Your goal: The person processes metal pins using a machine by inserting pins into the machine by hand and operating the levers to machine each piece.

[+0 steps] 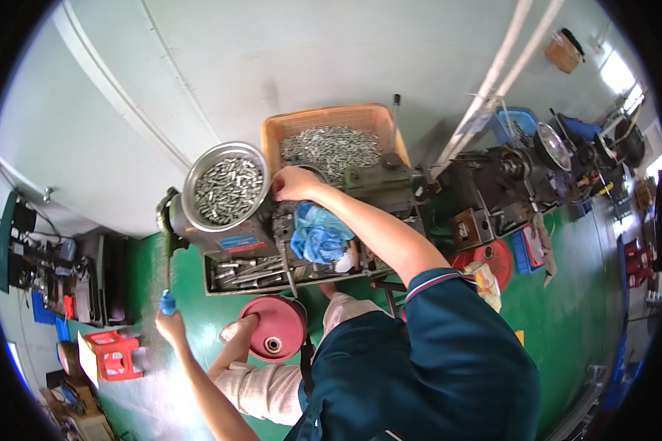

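Note:
My left hand point(171, 328) is wrapped around the blue grip point(168, 302) of a lever that hangs from the left end of a small bench machine point(232, 239). My right hand point(296, 184) reaches over the machine's middle, just right of a steel bowl point(189, 192) heaped with small metal pins point(228, 191). Its fingers are bent down and pressed together; whatever they hold is hidden. Below that hand lies a crumpled blue plastic bag or cloth point(320, 234). Behind it stands an orange basket point(272, 126) with many similar metal pins point(331, 151).
Beneath the machine, a tray point(272, 291) holds metal tools and rods. A red drum point(276, 331) stands at my legs, with a red stool point(114, 355) farther left. More machines point(518, 173) line the wall at right, beside white pipes point(485, 81). Another bench point(88, 272) is at left.

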`<state>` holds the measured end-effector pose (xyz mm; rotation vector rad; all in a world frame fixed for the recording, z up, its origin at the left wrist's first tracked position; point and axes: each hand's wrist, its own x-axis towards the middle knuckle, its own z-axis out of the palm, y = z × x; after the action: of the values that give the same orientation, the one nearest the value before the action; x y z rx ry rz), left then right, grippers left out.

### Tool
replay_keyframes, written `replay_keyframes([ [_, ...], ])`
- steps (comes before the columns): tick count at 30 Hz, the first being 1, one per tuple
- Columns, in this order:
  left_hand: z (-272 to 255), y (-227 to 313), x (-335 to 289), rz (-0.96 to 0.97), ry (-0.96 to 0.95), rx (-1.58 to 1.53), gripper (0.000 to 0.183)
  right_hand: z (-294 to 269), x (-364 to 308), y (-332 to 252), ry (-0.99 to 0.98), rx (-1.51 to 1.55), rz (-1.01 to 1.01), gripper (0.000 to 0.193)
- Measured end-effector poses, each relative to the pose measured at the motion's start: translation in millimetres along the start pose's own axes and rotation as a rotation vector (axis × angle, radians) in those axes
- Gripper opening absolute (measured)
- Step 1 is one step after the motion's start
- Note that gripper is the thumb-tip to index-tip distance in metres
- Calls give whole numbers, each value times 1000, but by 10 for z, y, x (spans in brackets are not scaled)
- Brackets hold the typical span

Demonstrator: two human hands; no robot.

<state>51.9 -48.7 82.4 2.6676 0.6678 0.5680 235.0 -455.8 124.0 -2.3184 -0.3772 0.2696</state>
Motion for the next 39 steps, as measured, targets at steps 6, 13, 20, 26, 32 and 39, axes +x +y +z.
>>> replay_keyframes([
  [6,11,511,-340,-88,23,-33,19,-13,-13,8,-18,-33,-6,23],
  [13,-47,574,-348,-146,-8,-31,19,-178,81,92,383,-250,160,9],
  [20,-102,626,-358,-190,-8,-30,17,-271,335,-815,807,-154,-422,6],
  [26,-131,693,-385,-187,-11,-50,19,-116,494,-1186,315,-702,-313,11],
  [32,-161,673,-371,-184,-28,-53,19,-106,543,-1284,266,-755,-249,11],
  [39,-143,655,-365,-166,20,-71,17,-67,573,-1397,203,-813,-186,12],
])
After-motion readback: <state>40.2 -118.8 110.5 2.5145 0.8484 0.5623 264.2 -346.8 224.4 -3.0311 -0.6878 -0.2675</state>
